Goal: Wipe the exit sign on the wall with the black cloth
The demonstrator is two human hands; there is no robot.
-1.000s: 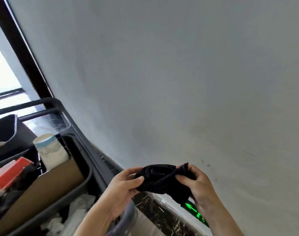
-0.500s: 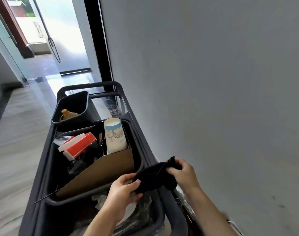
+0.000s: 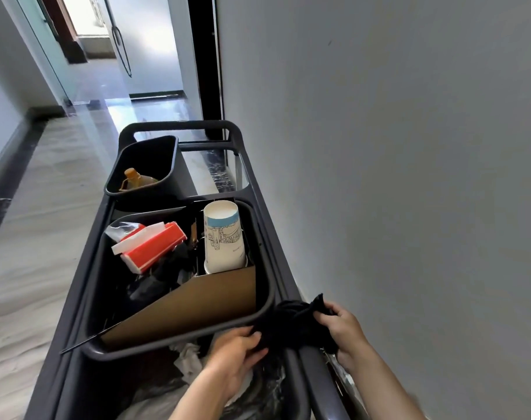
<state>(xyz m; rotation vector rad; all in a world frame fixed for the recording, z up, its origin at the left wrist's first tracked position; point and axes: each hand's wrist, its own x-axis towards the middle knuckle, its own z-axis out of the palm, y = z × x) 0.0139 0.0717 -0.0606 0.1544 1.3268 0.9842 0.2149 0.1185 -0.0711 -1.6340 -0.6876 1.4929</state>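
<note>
since a second ago the view swings from the wall to the cart, and the exit sign drops out of sight. both hands grip the bunched cloth at 5 o'clock: left hand fingers curl closed, right hand pinches; fingertips are hidden in folds.

Daylight pouring in from the glass doorway at the top, blown out white there, glare streaking the glossy pale stone floor, matte grey wall evenly dim, wide-angle bending of the edges, slight softness at lower right
</note>
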